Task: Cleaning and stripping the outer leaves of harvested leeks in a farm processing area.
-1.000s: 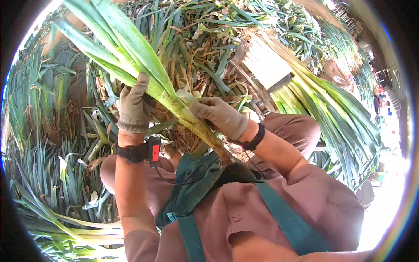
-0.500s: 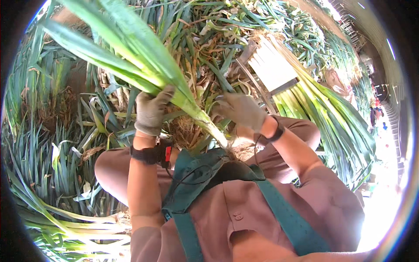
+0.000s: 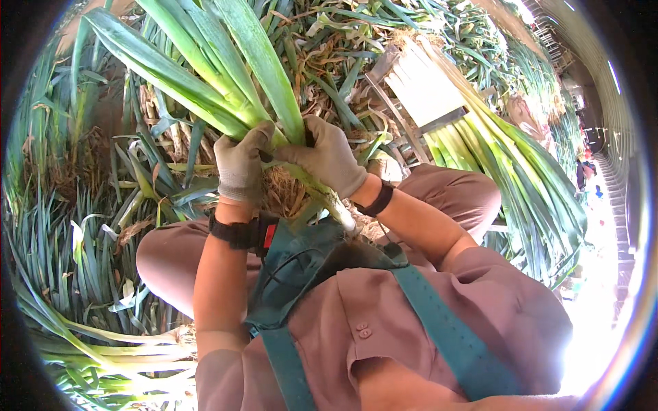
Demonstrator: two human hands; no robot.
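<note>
A large leek (image 3: 229, 89) slants across in front of me, its green leaves fanned toward the upper left and its pale root end low, by my lap. My left hand (image 3: 240, 163), in a pale knit glove with a darker palm, grips it where the leaves spread from the stalk. My gloved right hand (image 3: 327, 156) pinches one outer leaf (image 3: 267, 61) of the same leek, which stands apart from the others. Both hands are closed and almost touch. The leek's lower stalk (image 3: 322, 192) shows below my right hand.
To the right, a bundle of trimmed leeks (image 3: 493, 157) lies on a wooden frame (image 3: 397, 113), with a white sheet (image 3: 426, 85) over their stalks. Loose leaf scraps (image 3: 329, 75) cover the ground ahead. Upright leeks (image 3: 103, 260) crowd the left; more leeks (image 3: 130, 353) lie at lower left.
My right hand has moved left and up from beside the stalk and now holds an outer leaf. That leaf has parted from the rest. My left hand keeps its grip on the leek.
</note>
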